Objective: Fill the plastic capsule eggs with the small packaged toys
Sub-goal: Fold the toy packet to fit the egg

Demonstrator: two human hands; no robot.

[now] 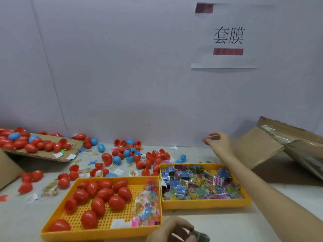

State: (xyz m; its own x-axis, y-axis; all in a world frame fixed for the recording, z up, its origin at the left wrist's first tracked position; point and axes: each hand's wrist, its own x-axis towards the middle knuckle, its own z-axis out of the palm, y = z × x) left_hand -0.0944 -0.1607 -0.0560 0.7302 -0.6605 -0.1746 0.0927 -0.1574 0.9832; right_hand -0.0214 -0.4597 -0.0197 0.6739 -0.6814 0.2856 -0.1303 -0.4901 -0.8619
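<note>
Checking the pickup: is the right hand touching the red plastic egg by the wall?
Touching. Head view: the right hand pinches the red plastic egg.

Glossy red plastic eggs [104, 193] lie in a matt yellow plastic tray [97, 232] with a perforated floor; shiny foil toy packets [201, 182] glint; the cardboard box [265, 151] looks dull, brown.

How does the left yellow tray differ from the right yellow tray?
The left tray holds red eggs and clear bags, its perforated floor showing; the right tray is covered with colourful packets. The left tray lies nearer than the right tray. Both are yellow rectangles.
</note>
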